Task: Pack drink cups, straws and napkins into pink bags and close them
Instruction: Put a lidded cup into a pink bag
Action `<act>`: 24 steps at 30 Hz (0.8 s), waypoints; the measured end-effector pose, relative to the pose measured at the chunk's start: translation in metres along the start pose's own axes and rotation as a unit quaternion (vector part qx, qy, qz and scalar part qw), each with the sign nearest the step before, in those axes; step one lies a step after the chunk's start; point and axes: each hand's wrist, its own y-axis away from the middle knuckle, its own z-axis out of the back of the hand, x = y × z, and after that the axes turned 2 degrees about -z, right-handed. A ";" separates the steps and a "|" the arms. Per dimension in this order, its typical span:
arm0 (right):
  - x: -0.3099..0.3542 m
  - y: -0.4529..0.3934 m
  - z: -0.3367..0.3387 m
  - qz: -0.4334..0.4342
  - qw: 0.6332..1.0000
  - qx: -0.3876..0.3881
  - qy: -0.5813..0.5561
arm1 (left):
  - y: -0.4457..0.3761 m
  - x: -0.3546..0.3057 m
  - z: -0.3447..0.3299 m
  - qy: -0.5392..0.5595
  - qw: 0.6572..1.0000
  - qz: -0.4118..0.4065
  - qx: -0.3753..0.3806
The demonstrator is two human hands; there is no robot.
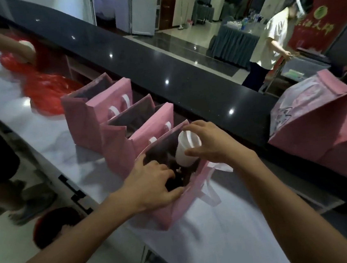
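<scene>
An open pink bag [176, 208] stands on the white counter right in front of me. My right hand [209, 143] grips a white drink cup [186, 149], tilted, with its lower part inside the bag's mouth. At the bag's near edge my left hand [152, 185] holds the rim, fingers curled into the opening. Two more open pink bags [118, 145] [81, 119] stand in a row behind it, with white handles showing. What lies at the bottom of the near bag is too dark to make out.
Closed pink bags [309, 130] lie at the right on the dark raised ledge [161, 68]. Red plastic bags [46, 95] sit at the far left, where another person's hand [20, 49] holds a white cup. A person stands in the room beyond the counter at the upper right.
</scene>
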 end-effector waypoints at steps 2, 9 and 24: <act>0.002 -0.008 -0.008 0.004 0.999 0.042 0.019 | 0.001 -0.002 -0.002 -0.008 1.000 0.003 -0.009; 0.014 -0.030 -0.024 0.052 0.994 0.074 0.062 | 0.003 -0.012 -0.005 -0.011 1.000 0.003 -0.003; -0.002 -0.054 -0.063 0.077 0.984 0.138 0.081 | 0.000 -0.011 -0.002 -0.013 1.000 0.010 0.027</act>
